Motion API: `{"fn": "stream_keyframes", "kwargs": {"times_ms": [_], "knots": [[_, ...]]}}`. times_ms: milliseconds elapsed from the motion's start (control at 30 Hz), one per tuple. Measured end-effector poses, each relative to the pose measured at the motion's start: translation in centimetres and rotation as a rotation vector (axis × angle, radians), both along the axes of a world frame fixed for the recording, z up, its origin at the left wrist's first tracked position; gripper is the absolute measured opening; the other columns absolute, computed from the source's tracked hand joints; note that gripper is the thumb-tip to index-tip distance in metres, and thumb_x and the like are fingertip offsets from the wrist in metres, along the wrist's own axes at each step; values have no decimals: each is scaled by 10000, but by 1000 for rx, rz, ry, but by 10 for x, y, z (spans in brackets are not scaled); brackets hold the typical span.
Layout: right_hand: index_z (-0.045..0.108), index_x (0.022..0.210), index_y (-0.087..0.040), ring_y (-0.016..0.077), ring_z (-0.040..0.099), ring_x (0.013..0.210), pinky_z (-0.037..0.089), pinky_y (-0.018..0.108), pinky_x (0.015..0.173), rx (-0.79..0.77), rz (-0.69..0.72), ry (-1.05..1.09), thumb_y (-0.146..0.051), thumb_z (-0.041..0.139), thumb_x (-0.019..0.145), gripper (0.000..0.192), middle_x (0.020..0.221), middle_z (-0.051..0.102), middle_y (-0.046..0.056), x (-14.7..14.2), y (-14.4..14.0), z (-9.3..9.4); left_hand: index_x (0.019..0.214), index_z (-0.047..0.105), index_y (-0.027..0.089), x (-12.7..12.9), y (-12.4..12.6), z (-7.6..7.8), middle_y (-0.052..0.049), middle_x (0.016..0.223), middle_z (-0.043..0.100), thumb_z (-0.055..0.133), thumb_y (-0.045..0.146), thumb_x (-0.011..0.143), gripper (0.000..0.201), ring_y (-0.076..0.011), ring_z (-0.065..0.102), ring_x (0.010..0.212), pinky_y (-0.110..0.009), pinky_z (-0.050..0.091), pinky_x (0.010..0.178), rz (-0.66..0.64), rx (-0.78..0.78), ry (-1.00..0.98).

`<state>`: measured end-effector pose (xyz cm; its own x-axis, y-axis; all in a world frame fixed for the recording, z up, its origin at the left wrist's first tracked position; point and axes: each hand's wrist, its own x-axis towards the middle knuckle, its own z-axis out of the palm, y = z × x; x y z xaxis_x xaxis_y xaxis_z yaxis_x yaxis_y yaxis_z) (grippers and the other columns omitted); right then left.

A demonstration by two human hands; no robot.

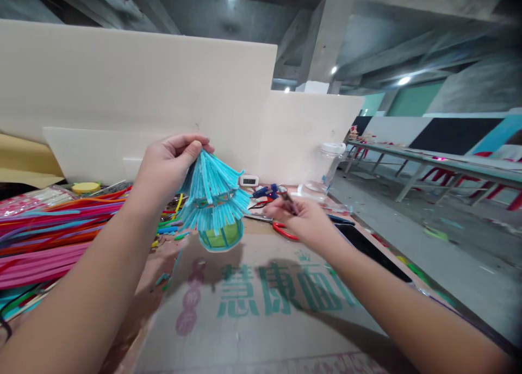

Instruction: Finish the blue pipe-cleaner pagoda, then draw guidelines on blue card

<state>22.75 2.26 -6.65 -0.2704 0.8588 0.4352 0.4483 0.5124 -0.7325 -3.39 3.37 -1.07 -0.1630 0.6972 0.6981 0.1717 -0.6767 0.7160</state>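
Pinched at its peak by my left hand is a small pavilion-like craft model, with two tiers of blue fringed roof and a rounded green base edged in blue. It hangs above a printed cardboard sheet, tilted slightly. To its right, my right hand is closed around a small dark, slim object whose kind I cannot make out. Just below that hand, and partly behind it, lie red-handled scissors. A blue glue gun rests behind the hands.
Colourful pipe cleaners are heaped at left. A small digital timer and a clear plastic jar stand near the white partition. A dark phone lies along the right edge. Another long table is beyond the aisle.
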Motion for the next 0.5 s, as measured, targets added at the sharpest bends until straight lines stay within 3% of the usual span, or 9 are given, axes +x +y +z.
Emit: {"fn": "stream_keyframes", "kwargs": {"times_ms": [100, 167, 233, 300, 400, 500], "knots": [[699, 842, -166, 174, 605, 656, 444, 291, 620, 96, -154, 8, -479, 624, 813, 323, 732, 692, 39, 31, 20, 16, 945, 748, 155, -9, 6, -2, -66, 920, 761, 703, 375, 797, 268, -175, 676, 807, -256, 524, 700, 61, -44, 73], [670, 832, -164, 150, 519, 568, 379, 277, 563, 169, -260, -13, -486, 593, 835, 331, 620, 606, 1, 49, 34, 22, 950, 752, 154, -12, 10, -4, -70, 929, 765, 692, 390, 797, 288, -191, 681, 836, -272, 529, 734, 117, -75, 127], [650, 721, -175, 139, 444, 507, 334, 275, 531, 209, -280, -97, -491, 586, 835, 342, 506, 493, -34, 60, 44, 21, 941, 759, 153, -13, 11, -6, -72, 924, 770, 699, 384, 788, 283, -203, 684, 846, -281, 531, 744, 151, -98, 154], [654, 684, -181, 154, 475, 532, 349, 277, 544, 238, -231, -202, -491, 550, 867, 375, 510, 514, -21, 59, 48, 16, 944, 764, 155, -11, 10, -6, -68, 915, 772, 700, 373, 790, 274, -204, 684, 843, -274, 530, 730, 176, -113, 175], [714, 934, -178, 206, 637, 791, 447, 299, 689, 285, -119, -309, -422, 406, 974, 396, 851, 729, 55, 43, 37, 7, 950, 768, 157, -9, 5, -3, -58, 913, 773, 690, 359, 815, 255, -193, 687, 835, -259, 534, 713, 191, -90, 199], [684, 1154, -171, 247, 660, 967, 463, 341, 797, 365, -23, -422, -361, 452, 989, 342, 1091, 738, 92, 24, 11, 4, 946, 769, 180, -7, -5, 3, -38, 905, 773, 697, 350, 835, 216, -172, 693, 820, -235, 543, 710, 169, -15, 182]]}}
